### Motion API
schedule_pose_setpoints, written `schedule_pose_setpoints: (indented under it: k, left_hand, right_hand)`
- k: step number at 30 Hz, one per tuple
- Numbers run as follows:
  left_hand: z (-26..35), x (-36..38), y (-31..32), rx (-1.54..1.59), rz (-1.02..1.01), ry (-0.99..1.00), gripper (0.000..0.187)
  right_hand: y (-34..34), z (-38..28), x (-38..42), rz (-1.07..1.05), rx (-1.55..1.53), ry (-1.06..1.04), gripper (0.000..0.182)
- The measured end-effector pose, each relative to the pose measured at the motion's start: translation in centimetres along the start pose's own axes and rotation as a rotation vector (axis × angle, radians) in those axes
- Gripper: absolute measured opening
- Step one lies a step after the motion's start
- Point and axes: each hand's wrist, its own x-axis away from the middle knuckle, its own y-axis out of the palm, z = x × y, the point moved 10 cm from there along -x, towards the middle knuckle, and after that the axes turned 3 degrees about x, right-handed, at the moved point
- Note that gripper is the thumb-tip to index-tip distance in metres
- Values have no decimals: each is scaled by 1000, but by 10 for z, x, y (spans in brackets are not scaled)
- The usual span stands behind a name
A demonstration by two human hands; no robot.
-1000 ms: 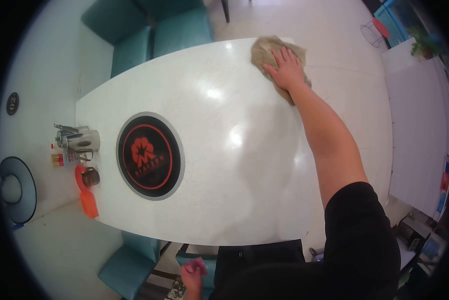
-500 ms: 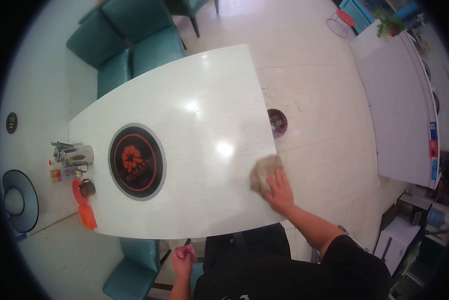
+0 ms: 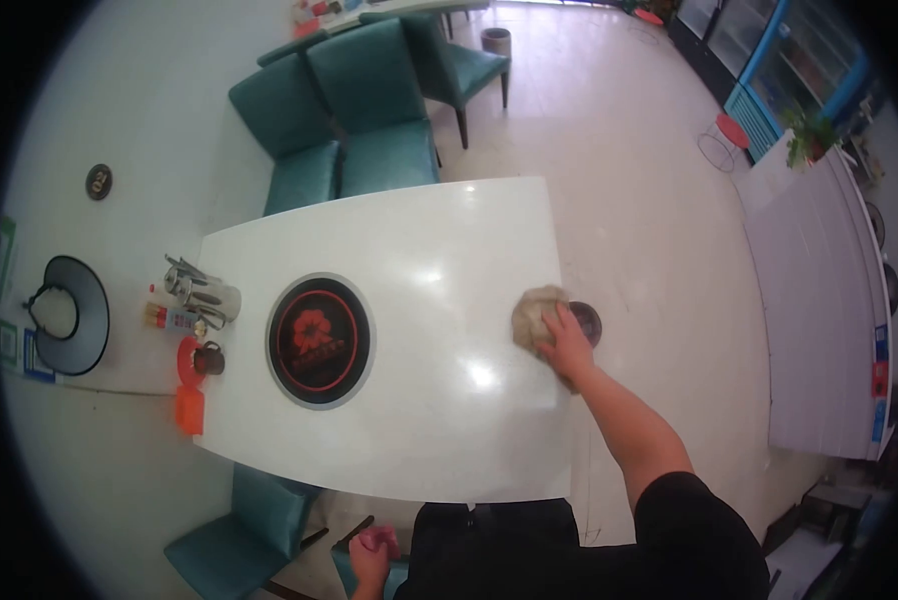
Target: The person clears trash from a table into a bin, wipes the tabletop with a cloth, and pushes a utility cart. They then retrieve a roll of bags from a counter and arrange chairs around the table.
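The right hand (image 3: 568, 342), palm pressing the tan cloth (image 3: 538, 318) at the edge of the white table (image 3: 429, 420), is farther up that edge than before; the left hand (image 3: 371, 566) still grips pink cloth (image 3: 382, 541)

Number plate (image 3: 99, 182), round and dark, wall-mounted, well left of and ahead of the right hand (image 3: 567, 345): reads "02". Tabletop disc (image 3: 321, 341), left of the hand: red lettering below a red flower emblem; wording illegible from here. Wall placards (image 3: 39, 355), far left: printed codes, text illegible. Counter stickers (image 3: 880, 380), blue and red, well right: text too small.
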Motion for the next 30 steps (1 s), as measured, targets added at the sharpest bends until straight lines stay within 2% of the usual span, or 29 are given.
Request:
schedule_pose_setpoints:
  k: [2,5,7,9,11,13,15,17,18,20,21,23,25,26,28,30]
  left_hand:
    - [-26,9,11,40,-72,22,29]
    - [20,31,-9,29,-66,-41,28]
    - [-10,26,-3,-37,-60,17,28]
    - [-24,25,-1,-102,-57,76,28]
    - [-27,15,-6,-158,-43,29,28]
    - [-17,3,-7,-140,-75,73,29]
    - [-23,-11,-5,-122,-104,129,30]
    - [-38,-26,2,-53,-149,175,29]
    - [-20,-27,-4,10,-186,198,27]
    - [13,-13,-25,36,-267,149,28]
    - [4,-16,-28,-19,-233,184,29]
    - [-43,-25,-15,-79,-194,207,29]
    - [-90,-40,1,-187,-213,164,28]
    - [-91,-37,-2,-188,-211,163,28]
    - [-81,-22,2,-169,-346,148,28]
    - [-85,-23,14,-237,-387,202,28]
  right_hand:
    - [-3,-4,-18,14,-20,23,63]
    - [-1,-7,-7,30,-20,113,62]
    - [15,-8,38,78,117,35,57]
    - [15,-17,98,59,130,-78,56]
    - [32,-6,165,-38,51,-50,54]
    - [29,-4,238,-200,-90,180,50]
    - [35,10,307,-113,-105,257,46]
    - [32,29,376,-60,-110,446,45]
    - [38,42,405,-77,-104,456,45]
    - [61,90,491,-232,-19,781,42]
    - [64,89,526,-258,-17,790,42]
    - [43,92,587,-11,-9,833,36]
    - [80,110,652,-350,-44,903,34]
    - [76,98,664,-350,-44,901,34]
    - [40,82,703,-69,-38,960,38]
    - [55,94,740,-165,-64,1026,39]
